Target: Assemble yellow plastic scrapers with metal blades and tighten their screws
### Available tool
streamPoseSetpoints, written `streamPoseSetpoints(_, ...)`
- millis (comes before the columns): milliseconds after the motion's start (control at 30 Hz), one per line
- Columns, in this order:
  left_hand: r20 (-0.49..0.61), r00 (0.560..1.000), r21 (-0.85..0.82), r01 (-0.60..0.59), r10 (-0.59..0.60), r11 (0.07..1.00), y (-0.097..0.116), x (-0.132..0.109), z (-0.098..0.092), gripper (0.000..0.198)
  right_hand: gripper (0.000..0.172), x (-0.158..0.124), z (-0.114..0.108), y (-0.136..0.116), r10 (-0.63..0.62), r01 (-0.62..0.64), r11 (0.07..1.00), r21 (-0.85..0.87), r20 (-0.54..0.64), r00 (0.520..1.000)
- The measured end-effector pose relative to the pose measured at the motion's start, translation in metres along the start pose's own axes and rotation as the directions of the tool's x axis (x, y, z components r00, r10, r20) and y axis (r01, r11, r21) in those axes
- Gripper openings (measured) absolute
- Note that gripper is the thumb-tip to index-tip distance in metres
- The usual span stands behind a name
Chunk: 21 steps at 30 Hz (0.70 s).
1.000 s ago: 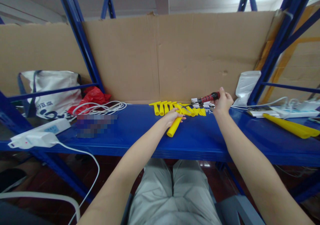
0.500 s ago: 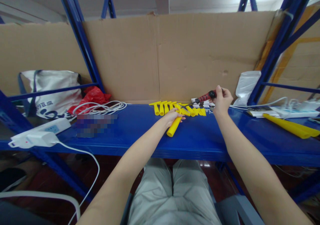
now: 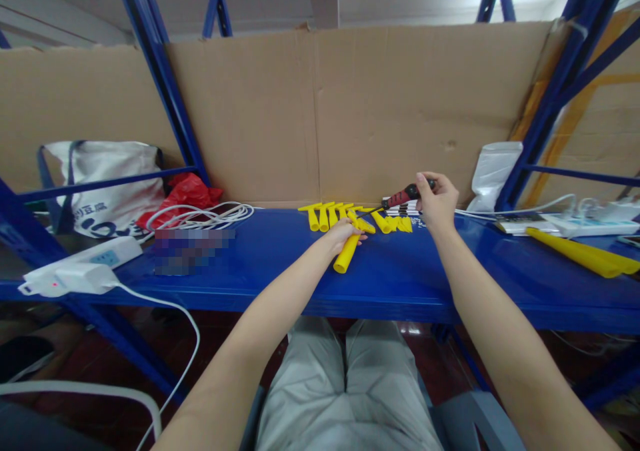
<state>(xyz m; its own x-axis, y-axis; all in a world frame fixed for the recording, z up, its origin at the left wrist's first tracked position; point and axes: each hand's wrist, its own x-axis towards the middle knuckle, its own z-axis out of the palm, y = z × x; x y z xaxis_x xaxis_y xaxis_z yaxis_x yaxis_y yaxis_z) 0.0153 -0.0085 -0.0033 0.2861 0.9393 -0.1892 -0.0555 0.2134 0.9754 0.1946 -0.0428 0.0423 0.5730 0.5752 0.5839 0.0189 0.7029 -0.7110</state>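
My left hand (image 3: pixel 344 233) is closed round the upper end of a yellow plastic tube (image 3: pixel 345 256) that lies on the blue shelf (image 3: pixel 280 264). My right hand (image 3: pixel 436 202) grips a screwdriver (image 3: pixel 399 200) with a red and black handle, its thin shaft pointing left and down toward the tube's top. Behind the tube lies a row of several yellow T-shaped pieces (image 3: pixel 325 215), with more yellow parts (image 3: pixel 395 223) under the screwdriver.
A long yellow tube (image 3: pixel 583 253) and a white power strip (image 3: pixel 590 225) lie at the right. Coiled white cable (image 3: pixel 203 215), a red bag (image 3: pixel 186 193), a white tote bag (image 3: pixel 107 184) and another power strip (image 3: pixel 75 269) sit at the left. Cardboard (image 3: pixel 360 111) backs the shelf.
My right hand has carried the screwdriver leftward and slightly down, bringing its tip closer to the yellow tube. My left hand has stayed on the tube.
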Motion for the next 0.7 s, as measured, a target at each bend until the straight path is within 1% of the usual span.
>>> streamPoseSetpoints(67, 0.007, 1.000, 0.002, -0.004, 0.004, 1.000, 0.0003, 0.0000, -0.0002, 0.051, 0.027, 0.0019, 0.0007, 0.0000, 0.044, -0.043, 0.999, 0.026, -0.001, 0.999)
streamPoseSetpoints(167, 0.014, 1.000, 0.018, -0.016, 0.016, 1.000, 0.0015, -0.0011, -0.0002, 0.046, 0.028, 0.0053, 0.0001, 0.0012, 0.077, -0.079, 0.995, 0.063, 0.025, 0.997)
streamPoseSetpoints(233, 0.015, 1.000, 0.024, -0.023, 0.023, 0.999, 0.0021, -0.0014, -0.0003, 0.042, 0.027, 0.0071, -0.0012, 0.0019, 0.090, -0.098, 0.990, 0.099, 0.082, 0.993)
streamPoseSetpoints(333, 0.017, 0.999, 0.027, -0.031, 0.031, 0.999, 0.0020, 0.0004, -0.0016, 0.036, 0.023, 0.0081, -0.0029, 0.0012, 0.133, -0.162, 0.977, 0.140, 0.196, 0.972)
streamPoseSetpoints(400, 0.021, 0.999, 0.025, -0.032, 0.032, 0.999, 0.0012, 0.0027, -0.0029, 0.033, 0.023, 0.0077, -0.0033, 0.0001, 0.166, -0.201, 0.969, 0.143, 0.224, 0.960)
streamPoseSetpoints(467, 0.025, 0.999, 0.026, -0.031, 0.030, 0.999, 0.0004, 0.0047, -0.0038, 0.032, 0.025, 0.0071, -0.0031, -0.0007, 0.176, -0.209, 0.968, 0.138, 0.222, 0.959)
streamPoseSetpoints(567, 0.027, 0.999, 0.045, -0.026, 0.025, 0.999, -0.0001, 0.0049, -0.0038, 0.035, 0.029, 0.0064, -0.0028, -0.0007, 0.148, -0.176, 0.976, 0.125, 0.205, 0.967)
streamPoseSetpoints(700, 0.016, 1.000, 0.068, -0.019, 0.018, 0.998, 0.0011, 0.0005, -0.0016, 0.038, 0.034, 0.0069, -0.0031, 0.0006, 0.126, -0.142, 0.984, 0.111, 0.140, 0.982)
